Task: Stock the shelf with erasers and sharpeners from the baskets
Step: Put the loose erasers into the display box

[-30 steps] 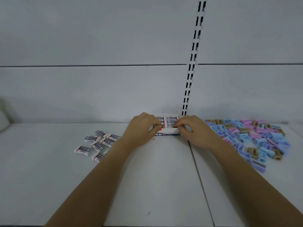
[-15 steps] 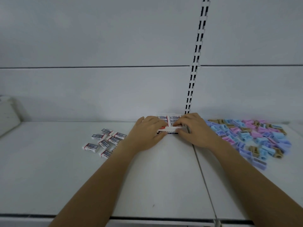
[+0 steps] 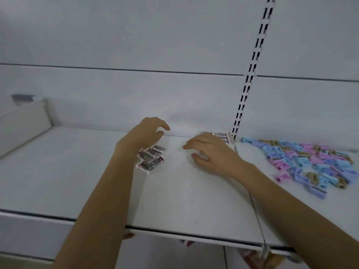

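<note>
No text, brand or number is legible at this moment. The loose erasers (image 3: 151, 158) on the shelf (image 3: 184, 200) carry dark printed bands on white sleeves, and the eraser box (image 3: 223, 135) at the rear shows similar printed panels, all too blurred to read. Small dark labels on some sharpeners (image 3: 310, 162) are likewise unreadable.

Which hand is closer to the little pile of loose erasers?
Left. The left hand hangs right over the loose erasers; the right hand is off to their right, in front of the eraser box.
</note>
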`<state>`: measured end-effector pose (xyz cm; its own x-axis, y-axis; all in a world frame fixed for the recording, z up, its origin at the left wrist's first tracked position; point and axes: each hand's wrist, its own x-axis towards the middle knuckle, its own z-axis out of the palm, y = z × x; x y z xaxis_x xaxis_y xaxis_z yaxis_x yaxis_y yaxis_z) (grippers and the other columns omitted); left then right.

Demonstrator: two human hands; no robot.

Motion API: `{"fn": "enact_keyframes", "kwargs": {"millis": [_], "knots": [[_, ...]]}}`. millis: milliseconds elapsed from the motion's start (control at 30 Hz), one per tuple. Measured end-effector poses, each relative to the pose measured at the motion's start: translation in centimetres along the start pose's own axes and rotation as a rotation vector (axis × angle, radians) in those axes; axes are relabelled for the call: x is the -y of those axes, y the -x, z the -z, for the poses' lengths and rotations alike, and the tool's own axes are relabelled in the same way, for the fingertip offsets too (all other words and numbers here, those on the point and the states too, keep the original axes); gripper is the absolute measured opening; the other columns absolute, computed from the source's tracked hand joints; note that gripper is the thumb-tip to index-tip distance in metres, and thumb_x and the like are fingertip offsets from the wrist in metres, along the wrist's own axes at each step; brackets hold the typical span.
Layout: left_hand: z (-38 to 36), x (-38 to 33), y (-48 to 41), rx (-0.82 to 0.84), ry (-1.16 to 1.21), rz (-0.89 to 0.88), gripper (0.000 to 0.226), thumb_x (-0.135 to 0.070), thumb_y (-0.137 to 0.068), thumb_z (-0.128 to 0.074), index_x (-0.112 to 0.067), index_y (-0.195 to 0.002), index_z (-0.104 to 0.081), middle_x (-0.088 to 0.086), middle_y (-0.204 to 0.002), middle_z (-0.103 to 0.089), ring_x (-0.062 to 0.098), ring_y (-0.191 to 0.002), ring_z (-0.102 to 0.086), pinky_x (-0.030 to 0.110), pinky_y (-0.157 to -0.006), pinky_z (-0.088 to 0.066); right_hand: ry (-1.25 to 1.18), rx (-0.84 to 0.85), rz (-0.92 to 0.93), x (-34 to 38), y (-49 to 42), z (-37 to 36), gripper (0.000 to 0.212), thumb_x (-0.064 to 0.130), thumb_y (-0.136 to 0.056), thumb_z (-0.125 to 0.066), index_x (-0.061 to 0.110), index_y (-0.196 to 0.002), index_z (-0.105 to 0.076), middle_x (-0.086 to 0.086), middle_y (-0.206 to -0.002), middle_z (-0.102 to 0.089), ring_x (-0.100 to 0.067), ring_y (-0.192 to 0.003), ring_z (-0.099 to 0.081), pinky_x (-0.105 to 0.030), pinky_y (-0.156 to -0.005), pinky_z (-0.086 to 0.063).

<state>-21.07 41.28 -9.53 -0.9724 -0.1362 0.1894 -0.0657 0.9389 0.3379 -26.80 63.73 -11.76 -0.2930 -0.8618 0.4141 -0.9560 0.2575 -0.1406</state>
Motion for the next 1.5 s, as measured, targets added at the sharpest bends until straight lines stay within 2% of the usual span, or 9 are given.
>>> {"fn": "enact_keyframes", "kwargs": {"millis": [100,367,600,767,967,1167,1233,1333,1500], "knots": [[1.7,2.1,1.2,0.083,-0.066,0.08,0.031,-0.004,-0.091,-0.045,-0.017,-0.115,-0.061,0.007,-0.13,-0.051,0.024,-0.125,-0.042,0.036,-0.106,-0.03,-0.012,0.123,0.043,1.1,-2.1,-0.5,0.033,0.011,-0.087,-0.051,0.012,-0.119,-0.06,-0.007,-0.118,-0.061,-0.028,-0.108,-0.055,-0.038,-0.093,-0.043],[2.4,2.4,2.8,0.232,-0.109,0.151,0.034,-0.002,-0.087,-0.05,-0.02,-0.112,-0.065,0.001,-0.124,-0.057,0.016,-0.1,-0.055,0.025,-0.087,-0.039,-0.071,0.347,-0.02,2.7,-6.2,-1.5,0.041,0.004,-0.091,-0.04,0.014,-0.128,-0.053,-0.007,-0.144,-0.041,-0.02,-0.131,-0.039,-0.025,-0.106,-0.025],[1.6,2.3,2.3,0.21,-0.053,0.158,0.028,-0.017,-0.09,-0.055,-0.015,-0.118,-0.06,0.004,-0.114,-0.06,0.016,-0.097,-0.053,0.02,-0.081,-0.036,-0.171,0.26,-0.195,2.7,-6.4,-2.3,0.015,0.023,-0.085,-0.06,0.011,-0.095,-0.062,-0.006,-0.098,-0.066,-0.022,-0.095,-0.058,-0.033,-0.081,-0.046],[1.4,2.2,2.3,0.106,-0.03,0.124,0.02,-0.014,-0.086,-0.061,-0.01,-0.105,-0.065,0.004,-0.099,-0.053,0.012,-0.085,-0.047,0.017,-0.069,-0.031,-0.114,0.225,-0.135,2.2,-6.1,-1.7,0.032,0.017,-0.084,-0.059,0.016,-0.115,-0.053,-0.001,-0.108,-0.061,-0.018,-0.094,-0.056,-0.03,-0.08,-0.043],[1.2,-0.3,0.9,-0.127,0.256,0.025,0.014,-0.019,-0.087,-0.061,-0.016,-0.102,-0.06,-0.005,-0.088,-0.059,0.004,-0.066,-0.057,0.001,-0.058,-0.037,-0.271,-0.191,-0.24,-0.9,-4.0,1.6,0.032,0.004,-0.082,-0.058,0.012,-0.113,-0.056,-0.001,-0.093,-0.048,-0.004,-0.076,-0.048,-0.02,-0.076,-0.041],[-0.8,-6.9,-2.6,-0.132,0.603,-0.03,0.006,-0.01,-0.087,-0.06,-0.016,-0.087,-0.059,-0.008,-0.08,-0.059,0.005,-0.059,-0.062,0.023,-0.064,-0.05,-0.218,-0.413,-0.395,-4.8,-0.4,3.4,0.008,0.009,-0.082,-0.064,0.011,-0.09,-0.065,0.001,-0.087,-0.056,-0.011,-0.077,-0.05,-0.006,-0.069,-0.035],[-2.3,-8.5,-3.4,-0.178,0.671,-0.02,0.008,-0.007,-0.085,-0.062,-0.014,-0.089,-0.064,-0.005,-0.083,-0.061,0.008,-0.061,-0.06,0.026,-0.071,-0.05,-0.205,-0.439,-0.474,-5.6,0.9,3.1,0.009,0.01,-0.083,-0.064,0.009,-0.092,-0.064,0.0,-0.087,-0.059,-0.013,-0.077,-0.05,-0.009,-0.065,-0.034],[-4.6,-9.5,-4.1,-0.214,0.614,-0.055,0.019,-0.008,-0.083,-0.065,-0.012,-0.101,-0.067,-0.001,-0.098,-0.057,0.01,-0.07,-0.055,0.014,-0.072,-0.044,-0.176,-0.405,-0.531,-6.7,2.1,2.7,0.012,0.01,-0.083,-0.064,0.009,-0.095,-0.062,0.001,-0.087,-0.059,-0.014,-0.079,-0.051,-0.019,-0.069,-0.033],[-5.7,-8.9,-4.6,-0.269,0.499,-0.134,0.014,-0.005,-0.084,-0.064,-0.005,-0.097,-0.067,0.0,-0.097,-0.052,0.01,-0.076,-0.058,0.002,-0.067,-0.043,-0.16,-0.359,-0.502,-7.3,2.1,2.6,0.009,0.013,-0.085,-0.062,0.009,-0.093,-0.062,0.002,-0.085,-0.058,-0.013,-0.08,-0.049,-0.016,-0.068,-0.03]]}}
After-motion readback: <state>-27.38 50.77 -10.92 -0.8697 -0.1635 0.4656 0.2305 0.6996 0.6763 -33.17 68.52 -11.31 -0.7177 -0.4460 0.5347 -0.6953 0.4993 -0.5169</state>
